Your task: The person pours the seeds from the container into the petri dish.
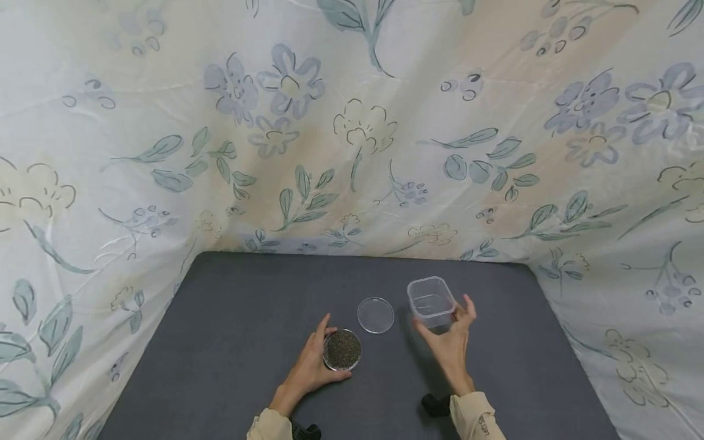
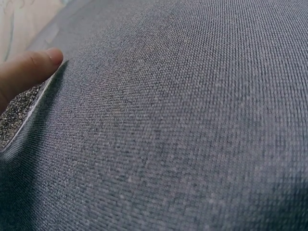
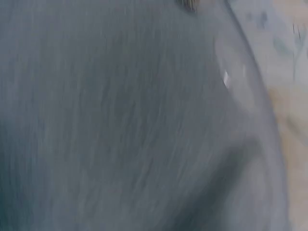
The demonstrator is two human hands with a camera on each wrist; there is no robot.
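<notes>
My left hand holds a round clear dish by its sides, the thumb at the near edge and fingers at the far edge. Dark, fine grains fill the dish; their exact kind cannot be told. In the left wrist view a fingertip lies by the rim, with the grains partly behind it. Farther right, my right hand grips a clear, squarish plastic container between thumb and fingers. No contents show inside it. The right wrist view is blurred and does not show the hand clearly.
A round clear lid lies flat on the dark grey cloth-covered table, between the dish and the container. Floral curtains enclose the back and both sides of the table.
</notes>
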